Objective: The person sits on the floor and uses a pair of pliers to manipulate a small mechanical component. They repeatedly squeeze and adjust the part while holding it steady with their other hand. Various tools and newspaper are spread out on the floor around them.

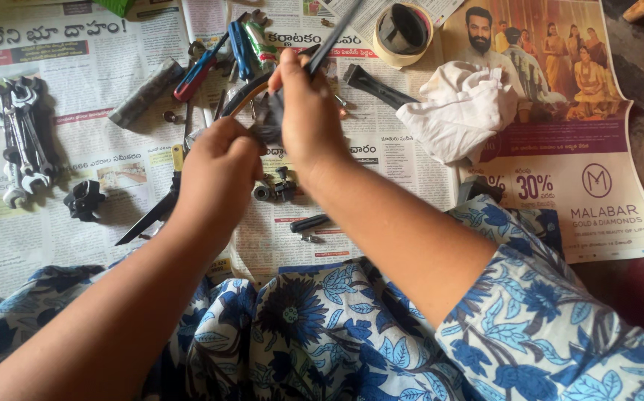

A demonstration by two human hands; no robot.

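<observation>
Where the hands meet: above the newspaper sheets (99, 141) spread over the floor, a small dark metal part (268, 117) is held up between both hands.
Left hand (218, 174): fingers are curled shut around the part's lower end, from below and to the left.
Right hand (309, 111): fingers are pinched on a long dark tool (334, 37).
Long axis: the tool's shaft is slanted up and away to the right, its lower tip hidden where the part is gripped.
Nearer hand: the left is closer to the part.
Nearby: spanners (23, 141) far left, white cloth (459, 108) right, tape roll (402, 33) beyond.
</observation>
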